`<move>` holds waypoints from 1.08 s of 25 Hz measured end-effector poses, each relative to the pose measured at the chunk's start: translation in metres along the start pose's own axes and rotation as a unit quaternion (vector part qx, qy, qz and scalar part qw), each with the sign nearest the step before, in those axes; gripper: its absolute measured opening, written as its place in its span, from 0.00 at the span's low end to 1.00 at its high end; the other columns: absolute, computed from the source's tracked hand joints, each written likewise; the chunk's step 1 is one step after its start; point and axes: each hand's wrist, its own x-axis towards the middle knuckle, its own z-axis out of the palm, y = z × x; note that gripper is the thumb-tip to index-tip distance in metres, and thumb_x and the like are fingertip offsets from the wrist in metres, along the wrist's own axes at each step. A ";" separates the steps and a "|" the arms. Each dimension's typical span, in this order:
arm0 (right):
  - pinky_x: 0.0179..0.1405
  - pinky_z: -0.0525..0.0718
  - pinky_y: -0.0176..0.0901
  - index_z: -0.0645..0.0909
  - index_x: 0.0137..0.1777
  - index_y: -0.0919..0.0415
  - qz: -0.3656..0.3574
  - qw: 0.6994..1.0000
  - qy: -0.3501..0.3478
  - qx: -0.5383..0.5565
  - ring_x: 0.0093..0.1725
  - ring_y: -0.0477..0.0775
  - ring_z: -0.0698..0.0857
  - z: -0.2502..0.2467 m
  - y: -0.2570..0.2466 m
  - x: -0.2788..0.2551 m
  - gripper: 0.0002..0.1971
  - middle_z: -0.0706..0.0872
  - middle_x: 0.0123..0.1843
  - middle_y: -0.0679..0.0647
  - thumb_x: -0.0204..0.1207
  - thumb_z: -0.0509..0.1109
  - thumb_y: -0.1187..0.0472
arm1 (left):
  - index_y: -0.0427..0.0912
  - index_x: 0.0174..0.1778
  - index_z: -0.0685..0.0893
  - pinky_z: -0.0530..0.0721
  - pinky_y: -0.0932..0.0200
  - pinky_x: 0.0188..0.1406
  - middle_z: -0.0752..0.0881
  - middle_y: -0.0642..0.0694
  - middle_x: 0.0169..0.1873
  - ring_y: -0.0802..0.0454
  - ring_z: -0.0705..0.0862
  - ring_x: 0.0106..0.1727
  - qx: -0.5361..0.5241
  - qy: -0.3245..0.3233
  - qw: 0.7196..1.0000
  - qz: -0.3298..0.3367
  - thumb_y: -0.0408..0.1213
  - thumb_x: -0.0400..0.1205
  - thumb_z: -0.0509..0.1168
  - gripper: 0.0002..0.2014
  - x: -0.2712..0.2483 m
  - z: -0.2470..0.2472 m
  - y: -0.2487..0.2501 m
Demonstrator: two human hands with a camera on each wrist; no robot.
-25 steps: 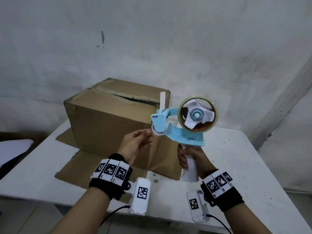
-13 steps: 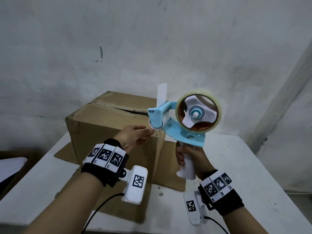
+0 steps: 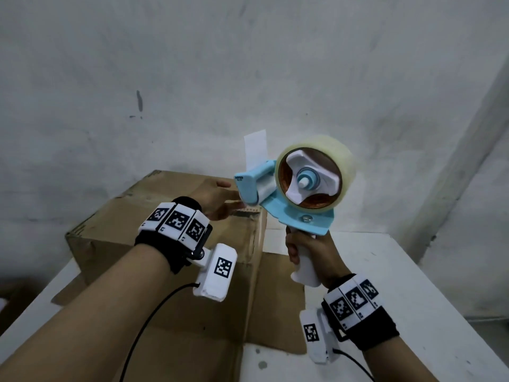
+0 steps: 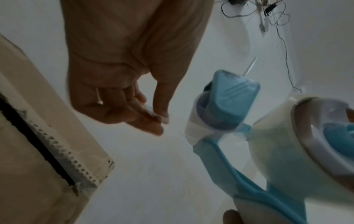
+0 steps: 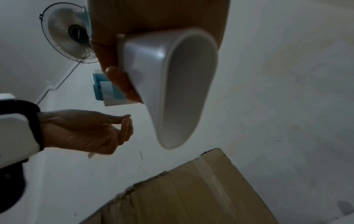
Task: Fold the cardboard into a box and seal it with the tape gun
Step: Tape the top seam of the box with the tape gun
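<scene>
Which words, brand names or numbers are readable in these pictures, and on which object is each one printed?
No text can be read with certainty.
tape gun: a small dark brand mark on its blue front guard, too small and blurred to read.
Wrist bands: only black-and-white square code markers, no words.
Cardboard box: no print visible.

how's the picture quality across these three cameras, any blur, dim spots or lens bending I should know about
Head view: evenly lit and sharp on the tape gun, wide-angle bending at the wall edges. Left wrist view: dim, the left hand and cardboard box smeared by motion blur. Right wrist view: dark and bluish, the gun's white handle looming and soft, the right hand in shadow.
</scene>
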 end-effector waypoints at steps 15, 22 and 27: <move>0.15 0.64 0.31 0.74 0.39 0.64 0.067 0.976 0.207 0.021 0.16 0.45 0.66 0.045 -0.005 0.050 0.04 0.67 0.23 0.56 0.76 0.63 0.69 | 0.43 0.43 0.66 0.68 0.61 0.32 0.76 0.47 0.28 0.48 0.76 0.36 0.237 0.094 0.936 0.244 0.22 0.76 0.61 0.13 0.152 0.024 0.047; 0.18 0.76 0.35 0.76 0.13 0.59 0.140 0.972 0.181 -0.058 0.14 0.45 0.75 0.039 0.014 0.046 0.18 0.76 0.13 0.50 0.64 0.66 0.61 | 0.43 0.43 0.70 0.75 0.73 0.22 0.84 0.54 0.24 0.68 0.78 0.15 0.328 -0.142 0.904 0.233 0.25 0.71 0.72 0.17 0.217 0.017 0.063; 0.21 0.77 0.42 0.81 0.47 0.73 0.162 0.953 0.248 -0.067 0.18 0.54 0.77 0.039 0.030 0.056 0.13 0.78 0.17 0.57 0.64 0.75 0.66 | 0.40 0.49 0.69 0.74 0.70 0.25 0.81 0.51 0.27 0.65 0.79 0.18 0.398 -0.222 0.868 0.196 0.23 0.73 0.68 0.16 0.256 0.047 0.041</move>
